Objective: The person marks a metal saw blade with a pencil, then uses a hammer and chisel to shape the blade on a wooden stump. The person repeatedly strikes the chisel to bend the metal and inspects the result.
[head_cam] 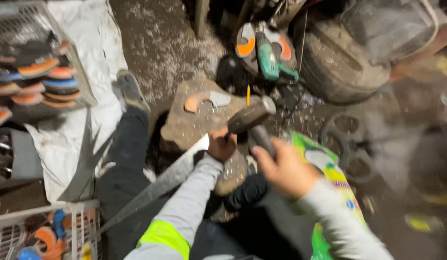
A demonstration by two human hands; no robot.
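I sit on the floor with a rough stone-like block (pixel 185 127) between my legs. My left hand (pixel 221 144) grips one end of a long saw blade (pixel 158 185), which slants down toward the lower left. My right hand (pixel 282 169) is closed on the dark handle of a hammer (pixel 250 117). The blurred hammer head hangs just above my left hand, over the block's right edge. An orange-and-grey saw handle (pixel 203 100) lies on top of the block.
A green power tool (pixel 270 61) and a tyre (pixel 336 65) lie beyond the block. White wire baskets (pixel 72 53) (pixel 79 226) with orange and blue handles stand at the left, on a white sheet (pixel 100 58). A green printed bag (pixel 332 175) lies under my right arm.
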